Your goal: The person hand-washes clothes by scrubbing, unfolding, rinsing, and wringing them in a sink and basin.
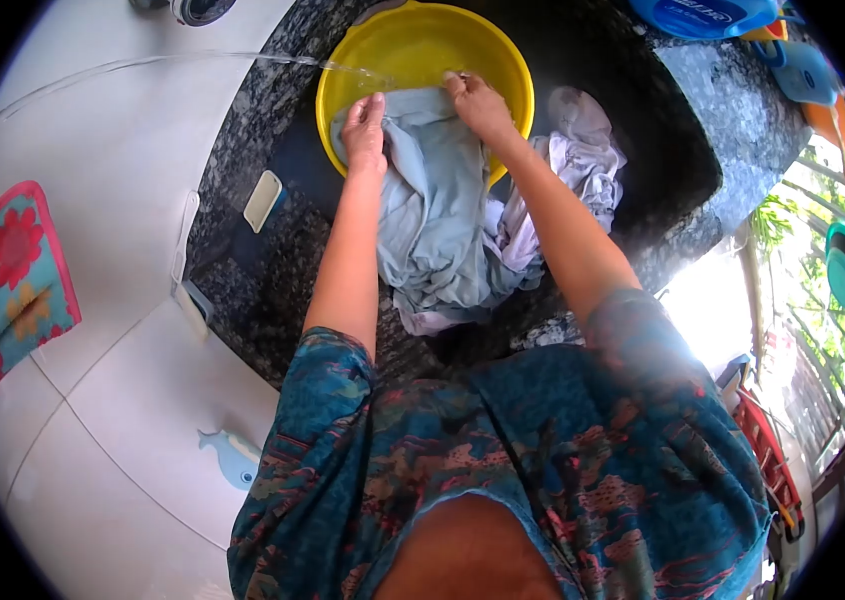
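A pale grey-blue cloth (pixel 433 190) is held by its upper edge over a round yellow plastic basin (pixel 521 75), with its lower folds draped across the near rim onto the speckled dark stone counter (pixel 303 265). The cloth's left side is pinched by the left hand (pixel 365 135), whose fingers are closed on the fabric; its upper right corner is gripped between the thumb and fingers of the right hand (pixel 480 104). A thin, clear stream of water (pixel 173 61) is carried in an arc from the left into the basin. To the basin's right, a crumpled pale lilac garment (pixel 583 155) is heaped beside the cloth. A small cream-topped oblong object (pixel 264 201) is seen on the counter, left of the left forearm.
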Demonstrator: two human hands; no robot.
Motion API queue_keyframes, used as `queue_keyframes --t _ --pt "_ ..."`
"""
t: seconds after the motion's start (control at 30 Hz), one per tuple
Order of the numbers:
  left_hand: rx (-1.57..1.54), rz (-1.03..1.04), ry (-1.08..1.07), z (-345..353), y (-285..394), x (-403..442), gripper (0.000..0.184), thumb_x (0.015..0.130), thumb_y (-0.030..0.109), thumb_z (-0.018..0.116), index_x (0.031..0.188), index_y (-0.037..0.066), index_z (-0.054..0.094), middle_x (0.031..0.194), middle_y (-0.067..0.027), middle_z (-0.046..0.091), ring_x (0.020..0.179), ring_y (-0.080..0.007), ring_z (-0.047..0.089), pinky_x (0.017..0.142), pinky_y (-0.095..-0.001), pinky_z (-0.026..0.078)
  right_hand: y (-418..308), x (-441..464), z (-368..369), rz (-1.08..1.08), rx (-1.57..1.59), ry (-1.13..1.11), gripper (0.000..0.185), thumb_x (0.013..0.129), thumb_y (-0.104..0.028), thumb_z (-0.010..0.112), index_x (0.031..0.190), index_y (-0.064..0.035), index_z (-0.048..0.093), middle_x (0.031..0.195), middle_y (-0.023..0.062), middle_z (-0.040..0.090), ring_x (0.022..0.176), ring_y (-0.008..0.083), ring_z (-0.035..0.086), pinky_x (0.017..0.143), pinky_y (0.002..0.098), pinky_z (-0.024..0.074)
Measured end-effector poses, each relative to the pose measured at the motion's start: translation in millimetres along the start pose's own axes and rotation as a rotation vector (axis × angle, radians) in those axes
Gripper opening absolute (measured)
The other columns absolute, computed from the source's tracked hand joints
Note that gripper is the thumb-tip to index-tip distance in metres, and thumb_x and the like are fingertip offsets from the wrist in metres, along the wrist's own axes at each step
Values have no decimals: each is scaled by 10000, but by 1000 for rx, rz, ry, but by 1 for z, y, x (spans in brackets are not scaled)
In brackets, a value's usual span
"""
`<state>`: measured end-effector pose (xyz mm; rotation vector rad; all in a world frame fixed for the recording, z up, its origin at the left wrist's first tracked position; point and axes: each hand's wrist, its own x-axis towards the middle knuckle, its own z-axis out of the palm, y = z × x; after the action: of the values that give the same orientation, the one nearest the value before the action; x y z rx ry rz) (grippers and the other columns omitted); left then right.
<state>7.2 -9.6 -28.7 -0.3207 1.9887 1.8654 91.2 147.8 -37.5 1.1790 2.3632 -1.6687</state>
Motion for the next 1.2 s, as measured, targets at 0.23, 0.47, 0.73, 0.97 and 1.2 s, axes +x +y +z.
queue_keyframes --t 0.23,0.47,0.73,0.97,1.2 --pt "81 -239 -235 -11 27 -22 509 905 426 557 1244 50 496 1250 -73 512 1145 -228 470 950 -412 392 -54 -74 11 -2 31 -231 543 825 -338 593 1152 80 482 1055 339 581 1021 441 575 887 445 448" --pt "-549 -96 -651 -29 17 -14 466 1000 342 340 1317 6 404 1211 -197 535 1140 -273 514 1057 -380 351 -190 -120 17 -697 392 -174 258 810 -146 585 989 8 481 931 262 584 909 451 568 820 469 448" --pt "-112 -405 -142 -52 70 -15 311 918 211 516 1153 12 560 1243 -181 552 1124 -254 538 976 -339 415 -68 -4 -14 -336 -203 -97 343 830 -345 547 937 -57 699 911 217 659 868 354 645 824 417 500" --pt "385 -4 -198 -48 70 -68 772 856 473 605 1405 9 323 1420 -189 380 1307 -262 371 1068 -349 274 4 -5 28 -270 -385 9 792 784 -537 613 1394 -94 372 1262 222 536 1120 388 544 975 399 430" --pt "838 264 -104 -47 14 -88 521 838 207 654 1269 -27 480 1209 -215 558 1111 -318 550 944 -394 423 3 -14 58 -155 27 -465 486 794 -330 653 1138 8 586 1051 205 637 963 313 625 848 377 499"
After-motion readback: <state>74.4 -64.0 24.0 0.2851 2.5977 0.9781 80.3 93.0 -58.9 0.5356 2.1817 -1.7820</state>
